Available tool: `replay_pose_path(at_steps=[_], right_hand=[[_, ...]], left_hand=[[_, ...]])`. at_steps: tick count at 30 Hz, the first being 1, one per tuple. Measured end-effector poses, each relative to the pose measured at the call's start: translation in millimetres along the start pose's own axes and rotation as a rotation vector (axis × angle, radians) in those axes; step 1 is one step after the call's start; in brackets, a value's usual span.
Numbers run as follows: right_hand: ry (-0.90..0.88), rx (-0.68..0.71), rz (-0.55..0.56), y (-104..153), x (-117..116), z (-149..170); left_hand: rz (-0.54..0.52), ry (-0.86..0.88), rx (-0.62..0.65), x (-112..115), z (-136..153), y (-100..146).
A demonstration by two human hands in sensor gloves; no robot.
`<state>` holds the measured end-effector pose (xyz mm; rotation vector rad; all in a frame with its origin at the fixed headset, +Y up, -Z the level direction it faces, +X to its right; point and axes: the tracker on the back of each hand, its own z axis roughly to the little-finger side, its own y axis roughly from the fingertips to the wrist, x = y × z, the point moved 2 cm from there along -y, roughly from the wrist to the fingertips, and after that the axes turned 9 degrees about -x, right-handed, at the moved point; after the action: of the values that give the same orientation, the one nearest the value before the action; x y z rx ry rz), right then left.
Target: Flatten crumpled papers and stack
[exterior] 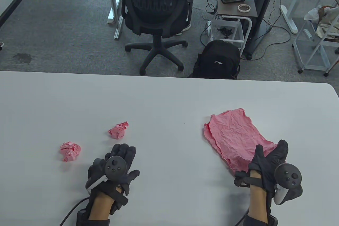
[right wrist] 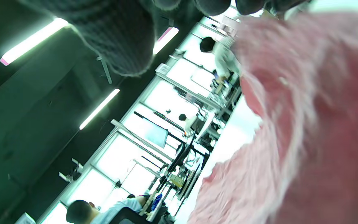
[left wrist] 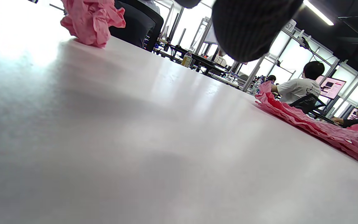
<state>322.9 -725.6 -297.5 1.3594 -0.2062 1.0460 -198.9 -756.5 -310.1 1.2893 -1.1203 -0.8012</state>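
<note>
A flattened, wrinkled pink paper (exterior: 234,137) lies on the white table (exterior: 164,98) at the right. My right hand (exterior: 268,158) rests on its near right corner with fingers spread; the paper fills the right wrist view (right wrist: 306,124). Two crumpled pink paper balls lie at the left: one (exterior: 118,130) just beyond my left hand (exterior: 120,161), one (exterior: 70,151) further left. My left hand lies flat on the table, empty, fingers extended. In the left wrist view a ball (left wrist: 92,20) sits ahead at the top left and the flat paper (left wrist: 318,130) at the right.
Beyond the table's far edge stand a black office chair (exterior: 156,11), a black backpack (exterior: 218,60) and a small side cart (exterior: 233,11). The middle of the table between my hands is bare white surface.
</note>
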Motion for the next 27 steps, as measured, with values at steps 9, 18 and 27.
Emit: replay_pose_path(at_steps=[9, 18, 27], right_hand=[[0.090, 0.300, -0.009, 32.8, -18.8, -43.8], [0.110, 0.403, -0.214, 56.8, -64.3, -54.5], [0.062, 0.459, -0.310, 78.0, -76.6, -66.6]], left_hand=[[-0.169, 0.024, -0.130, -16.4, 14.3, 7.6], [-0.281, 0.131, -0.238, -50.5, 12.3, -38.3], [-0.046, -0.123, -0.439, -36.2, 23.2, -105.9]])
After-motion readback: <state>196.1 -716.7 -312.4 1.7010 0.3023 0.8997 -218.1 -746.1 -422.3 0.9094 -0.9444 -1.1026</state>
